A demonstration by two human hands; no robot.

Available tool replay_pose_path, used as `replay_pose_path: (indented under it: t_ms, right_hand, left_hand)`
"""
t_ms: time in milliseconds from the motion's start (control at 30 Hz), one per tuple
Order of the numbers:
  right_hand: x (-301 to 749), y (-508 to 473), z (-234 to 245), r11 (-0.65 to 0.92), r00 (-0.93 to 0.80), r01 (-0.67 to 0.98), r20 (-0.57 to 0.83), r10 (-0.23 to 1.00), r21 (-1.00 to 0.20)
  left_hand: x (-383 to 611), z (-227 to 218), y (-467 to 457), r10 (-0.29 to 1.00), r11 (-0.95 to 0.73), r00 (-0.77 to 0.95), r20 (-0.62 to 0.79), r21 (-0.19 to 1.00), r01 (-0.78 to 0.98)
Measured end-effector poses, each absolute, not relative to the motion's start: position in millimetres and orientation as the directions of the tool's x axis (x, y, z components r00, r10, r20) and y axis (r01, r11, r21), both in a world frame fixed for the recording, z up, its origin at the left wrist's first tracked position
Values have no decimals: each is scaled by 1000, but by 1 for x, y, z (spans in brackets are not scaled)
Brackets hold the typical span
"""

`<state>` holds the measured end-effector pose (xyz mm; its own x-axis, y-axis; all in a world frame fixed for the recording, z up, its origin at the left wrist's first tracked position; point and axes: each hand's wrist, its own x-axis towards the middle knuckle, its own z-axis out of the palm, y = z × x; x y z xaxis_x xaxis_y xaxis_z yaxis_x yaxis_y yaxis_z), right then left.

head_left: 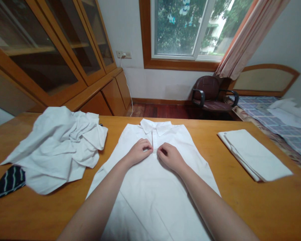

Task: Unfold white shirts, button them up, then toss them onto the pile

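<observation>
Both of my forearms (97,204) reach from the near side over the shirt (150,197), which lies spread along the middle of the tabletop (253,207), lightly creased in its near half. They should ride lightly there, so that they don't drag the cloth askew. Farther on, my left hand (139,152) and right hand (172,157) come together at the near end of the placket (154,138), each grip seemingly pinching the cloth there; whether a button sits between my fingertips I cannot tell. Small, even tension from both sides serves best, I judge, since a harder pull on one would skew the front. Well to the left sits a rumpled white cloth (65,144); to the right, a folded one (256,150). At the far end, the collar (147,126) gives me a guide for centring the placket.
</observation>
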<state>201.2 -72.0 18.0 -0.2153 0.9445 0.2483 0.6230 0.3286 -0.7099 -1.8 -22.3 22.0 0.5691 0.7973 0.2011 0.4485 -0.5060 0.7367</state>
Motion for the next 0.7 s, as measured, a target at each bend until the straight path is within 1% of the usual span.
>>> replay_pose_path:
  t_ms: [300, 433, 600, 700]
  right_hand:
    - [202, -71, 15, 320, -206, 604, 245, 947, -730]
    - [202, -72, 18, 250, -146, 587, 203, 968, -770]
    - [204, -74, 20, 175, -85, 480, 153, 985, -860]
    - [203, -74, 20, 147, -70, 467, 130, 989, -872]
  left_hand:
    - [-1, 22, -23, 793, -519, 570, 215, 729, 447]
    - [-2, 21, -22, 791, -531, 568, 227, 716, 453]
    - [-2, 20, -22, 777, -551, 586, 228, 698, 458]
    - [-2, 19, -22, 779, -550, 586, 224, 693, 466]
